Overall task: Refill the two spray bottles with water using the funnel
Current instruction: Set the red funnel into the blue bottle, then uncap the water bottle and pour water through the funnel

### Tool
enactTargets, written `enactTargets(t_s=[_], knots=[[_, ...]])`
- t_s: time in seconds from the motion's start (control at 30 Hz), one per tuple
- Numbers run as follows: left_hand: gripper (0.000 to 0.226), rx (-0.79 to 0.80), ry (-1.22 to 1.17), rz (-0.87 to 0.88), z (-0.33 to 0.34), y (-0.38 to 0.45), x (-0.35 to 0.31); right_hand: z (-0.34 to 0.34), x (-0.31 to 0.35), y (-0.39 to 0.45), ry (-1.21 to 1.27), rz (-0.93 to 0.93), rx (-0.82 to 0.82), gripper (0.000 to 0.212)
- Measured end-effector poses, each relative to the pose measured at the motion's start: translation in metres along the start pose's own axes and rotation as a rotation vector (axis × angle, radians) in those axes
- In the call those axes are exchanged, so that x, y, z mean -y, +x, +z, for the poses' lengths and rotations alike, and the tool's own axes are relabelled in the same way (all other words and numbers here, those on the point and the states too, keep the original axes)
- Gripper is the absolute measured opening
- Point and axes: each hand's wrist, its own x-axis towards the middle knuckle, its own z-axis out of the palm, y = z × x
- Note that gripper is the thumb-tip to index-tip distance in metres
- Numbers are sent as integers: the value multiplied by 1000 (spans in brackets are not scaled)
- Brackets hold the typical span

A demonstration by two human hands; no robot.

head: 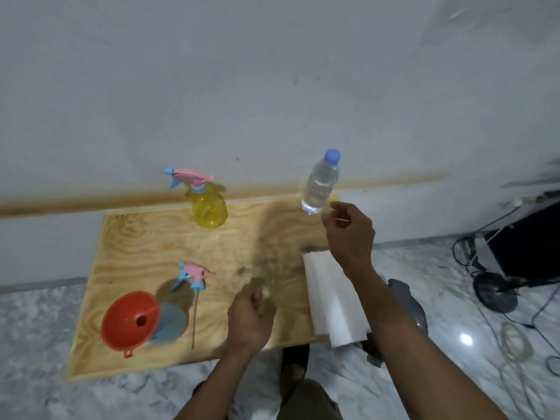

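Resting in the blue bottle point(169, 324) — the red funnel point(128, 321).

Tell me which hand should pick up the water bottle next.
Right. The right hand is just beside the water bottle at the board's far right corner. The left hand is nearer the funnel sitting in the blue bottle.

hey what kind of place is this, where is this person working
Probably a plain room at home or a makeshift workspace: a low plywood board sits on a marble-look tiled floor against a bare white wall, with loose cables alongside.
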Motion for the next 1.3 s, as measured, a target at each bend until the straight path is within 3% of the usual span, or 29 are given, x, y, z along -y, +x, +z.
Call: enactTargets(t_s=[0.13, 0.33, 0.5, 0.77, 0.87, 1.1, 1.3], knots=[[46, -81, 18, 122, 39, 51, -70, -7, 12, 63, 16, -55, 9, 34], [67, -138, 5, 249, 74, 117, -148, 4, 21, 117, -15, -156, 93, 54], [78, -119, -37, 254, 92, 158, -178, 9, 7, 142, -31, -194, 176, 48], [61, -87, -118, 243, 106, 173, -187, 17, -6, 151, -23, -284, 190, 27], [55, -107, -193, 235, 105, 169, -183, 18, -6, 147, -4, -304, 194, 26], [67, -176, -198, 303, 83, 131, -156, 6, 8, 105, 78, -315, 205, 27], [59, -146, -263, 344, 35, 67, -122, 5, 26, 36, 124, -325, 330, 28]])
